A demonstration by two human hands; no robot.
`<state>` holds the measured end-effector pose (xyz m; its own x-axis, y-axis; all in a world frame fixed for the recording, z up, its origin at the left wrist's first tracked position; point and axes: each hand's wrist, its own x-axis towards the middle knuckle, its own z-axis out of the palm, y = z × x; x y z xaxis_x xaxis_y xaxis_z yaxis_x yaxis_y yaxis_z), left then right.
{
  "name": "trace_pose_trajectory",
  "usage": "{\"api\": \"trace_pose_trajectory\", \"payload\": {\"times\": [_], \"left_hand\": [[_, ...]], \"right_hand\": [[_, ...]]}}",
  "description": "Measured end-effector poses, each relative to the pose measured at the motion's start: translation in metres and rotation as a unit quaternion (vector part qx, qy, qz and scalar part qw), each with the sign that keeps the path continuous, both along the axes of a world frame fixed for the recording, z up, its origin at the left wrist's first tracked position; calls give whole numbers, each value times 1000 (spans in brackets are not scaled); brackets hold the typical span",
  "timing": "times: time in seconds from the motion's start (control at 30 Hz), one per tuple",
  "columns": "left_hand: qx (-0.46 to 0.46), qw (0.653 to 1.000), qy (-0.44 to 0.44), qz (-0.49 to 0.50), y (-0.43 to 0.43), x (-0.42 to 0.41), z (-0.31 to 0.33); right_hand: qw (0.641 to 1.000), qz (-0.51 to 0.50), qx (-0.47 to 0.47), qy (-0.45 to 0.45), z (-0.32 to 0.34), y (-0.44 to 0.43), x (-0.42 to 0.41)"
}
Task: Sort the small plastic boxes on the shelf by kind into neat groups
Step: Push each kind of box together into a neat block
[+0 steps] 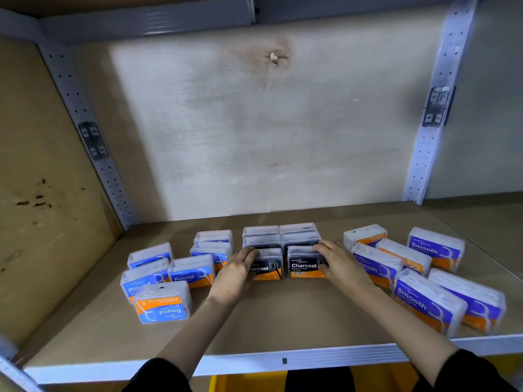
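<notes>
1. The boxes stand on the shelf (283, 312) in three clusters. The Round boxes (192, 274) are at the left, the Charcoal ones sit in a tight block in the middle, and the Smooth boxes (424, 304) lie at the right, loose and at odd angles.
2. Your left hand (237, 267) curls over the top and outer side of the left Charcoal box (268, 267) in the front row. Your right hand (339, 264) grips the right Charcoal box (304, 264) the same way, fingers over the top and thumb seemingly on the front label.
3. Expect these clear plastic cases to be light and stiff, so a gentle pinch should do. A hard squeeze may flex the thin walls or spring a lid (a guess from their look).
4. Slick plastic on a smooth board will likely slide freely. You can push a whole row at once, but any nudge will carry into the neighbours.
5. They stand on a narrow edge, so press low on the sides. A push near the top may tip one over.
6. To lift one, hold it across the two short ends, where the case looks stiffest.
7. The upside-down Round box (162, 305) at the front left needs lifting and turning, not sliding.
</notes>
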<state>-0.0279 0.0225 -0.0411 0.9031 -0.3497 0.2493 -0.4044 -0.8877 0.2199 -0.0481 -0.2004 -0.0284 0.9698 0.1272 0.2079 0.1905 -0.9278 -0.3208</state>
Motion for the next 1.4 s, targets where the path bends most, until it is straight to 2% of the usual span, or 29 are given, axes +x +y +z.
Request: {"api": "trace_pose_trajectory", "payload": {"times": [0.83,0.87,0.93,1.07,1.13,1.23,1.4], "left_hand": [[-62,997,-29,-35,-2,14,-12],[-80,996,-34,-35,-3,14,-15],[-174,984,-38,-16,-4,12,-21],[-419,904,15,86,-14,5,-24],[-489,863,47,116,-19,4,-24],[-544,825,79,129,-21,8,-24],[-572,797,139,133,-17,26,-30]], "right_hand": [[999,28,37,16,-2,-5,21],[998,29,57,14,-3,-6,23],[992,15,128,0,-4,-7,24],[949,-60,306,-41,-8,-2,27],[901,-110,418,-40,-9,2,30],[834,-148,531,-10,-11,4,38],[778,-180,599,62,-20,5,49]]}}
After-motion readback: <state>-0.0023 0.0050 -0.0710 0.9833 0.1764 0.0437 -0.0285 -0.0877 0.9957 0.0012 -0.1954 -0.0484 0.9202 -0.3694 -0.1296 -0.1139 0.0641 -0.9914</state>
